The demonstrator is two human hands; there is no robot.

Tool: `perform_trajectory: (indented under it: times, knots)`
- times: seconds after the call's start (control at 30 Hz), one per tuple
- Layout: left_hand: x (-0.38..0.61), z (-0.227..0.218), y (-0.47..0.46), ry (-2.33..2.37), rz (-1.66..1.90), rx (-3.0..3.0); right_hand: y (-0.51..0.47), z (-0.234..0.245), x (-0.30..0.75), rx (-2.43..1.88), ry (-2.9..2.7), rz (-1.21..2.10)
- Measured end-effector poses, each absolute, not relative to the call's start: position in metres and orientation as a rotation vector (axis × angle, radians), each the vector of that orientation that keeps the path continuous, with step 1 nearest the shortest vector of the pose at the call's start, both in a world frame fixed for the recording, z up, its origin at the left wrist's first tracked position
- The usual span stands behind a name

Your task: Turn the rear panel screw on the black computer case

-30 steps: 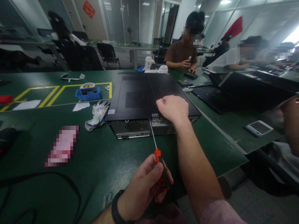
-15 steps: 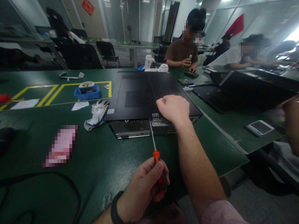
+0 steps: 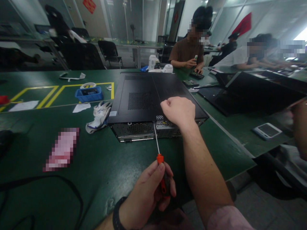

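A black desktop computer case (image 3: pixel 146 95) lies flat on the green table (image 3: pixel 100 166), its rear panel facing me. My left hand (image 3: pixel 148 195), with a dark wristband, is wrapped round the red-and-black handle of a screwdriver (image 3: pixel 160 166). The thin shaft runs up to the top edge of the rear panel. My right hand (image 3: pixel 178 110) is a closed fist resting on the near edge of the case's lid, just right of the screwdriver tip. Nothing shows inside the fist.
White work gloves (image 3: pixel 99 115) lie left of the case. A blue tray (image 3: pixel 90 95) and a tape roll (image 3: pixel 88 85) sit by yellow floor-style markings. A phone (image 3: pixel 267 130) lies at right. People work at the far side. A black cable (image 3: pixel 48 188) loops near left.
My left hand has shifted its grip a little on the screwdriver handle, fingers turning. The right fist and the case stay where they were.
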State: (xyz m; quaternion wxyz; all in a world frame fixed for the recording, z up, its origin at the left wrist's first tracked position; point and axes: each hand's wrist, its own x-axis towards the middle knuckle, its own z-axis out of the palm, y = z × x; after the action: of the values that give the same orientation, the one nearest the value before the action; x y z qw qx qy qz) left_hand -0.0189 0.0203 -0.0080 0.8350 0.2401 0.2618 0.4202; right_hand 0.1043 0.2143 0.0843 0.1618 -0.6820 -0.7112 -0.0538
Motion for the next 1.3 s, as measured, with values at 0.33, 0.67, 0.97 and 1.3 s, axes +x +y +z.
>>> perform_trajectory:
  times: [0.33, 0.67, 0.97, 1.3]
  knots:
    - [-0.022, -0.014, 0.020, 0.432, 0.870, 0.437, 0.215, 0.085, 0.104, -1.954, -2.042, -0.160]
    - [-0.020, -0.005, 0.020, 0.508, 0.869, 0.475, 0.215, 0.084, 0.105, -1.944, -2.041, -0.175]
    - [-0.018, -0.006, 0.021, 0.570, 0.868, 0.574, 0.214, 0.085, 0.104, -1.952, -2.046, -0.157]
    - [-0.020, -0.009, 0.021, 0.466, 0.849, 0.415, 0.215, 0.083, 0.104, -1.943, -2.036, -0.170]
